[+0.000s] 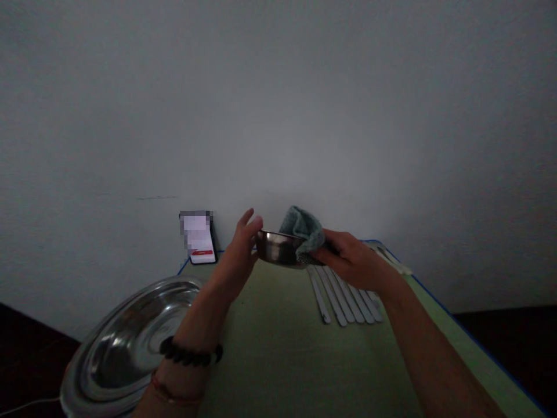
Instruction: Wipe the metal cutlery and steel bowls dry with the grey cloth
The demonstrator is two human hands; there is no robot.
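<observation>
A small shiny metal bowl (276,249) is held up above the table near the wall, seen from the side. My left hand (242,251) grips its left side, the thumb at the rim and the other fingers partly hidden behind it. On the bowl's right side, my right hand (351,256) is closed on a grey-green cloth (307,229), which is folded over the rim and bunches up above it. Whether the right fingers also grip the bowl through the cloth is hidden.
Several flat metal utensils (343,299) lie side by side on the green-covered table (270,360), their far ends hidden. More utensils (394,261) lie at the far right corner. A large metal basin (117,342) stands at the left. A phone (201,238) leans against the wall (278,116).
</observation>
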